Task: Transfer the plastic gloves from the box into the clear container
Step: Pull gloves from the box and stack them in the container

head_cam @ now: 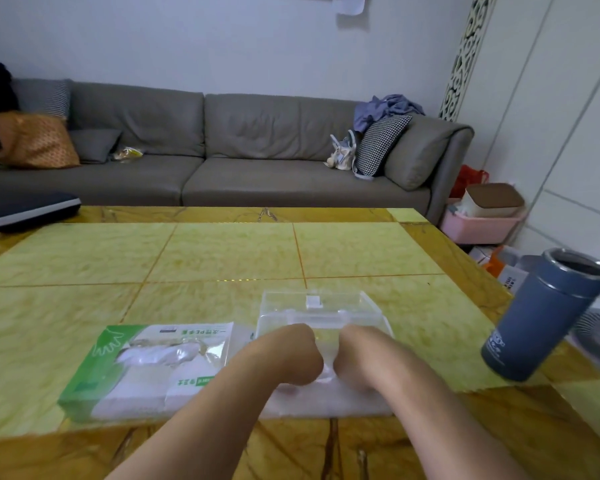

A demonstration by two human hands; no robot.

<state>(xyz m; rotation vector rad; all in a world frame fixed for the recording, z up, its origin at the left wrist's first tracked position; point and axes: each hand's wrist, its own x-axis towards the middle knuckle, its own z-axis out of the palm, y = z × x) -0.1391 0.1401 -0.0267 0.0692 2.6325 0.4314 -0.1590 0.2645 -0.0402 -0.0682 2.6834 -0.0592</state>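
Note:
A clear plastic container (326, 306) stands on the table in front of me, its lid tilted up at the back. My left hand (288, 355) and my right hand (364, 358) are side by side, bent down at the wrist into its near part. Their fingers are hidden behind the backs of the hands. A white, filmy layer of plastic gloves (326, 400) shows beneath and in front of both hands. To the left, touching the container, lies the green-and-white glove box (136, 368), with its top torn open and crumpled gloves showing inside.
A blue-grey flask (541, 317) without a lid stands near the right edge of the yellow tiled table (222, 254). A dark flat object (28, 209) lies at the far left corner. Behind the table is a grey sofa (222, 150); bins and a fan are on the floor to the right.

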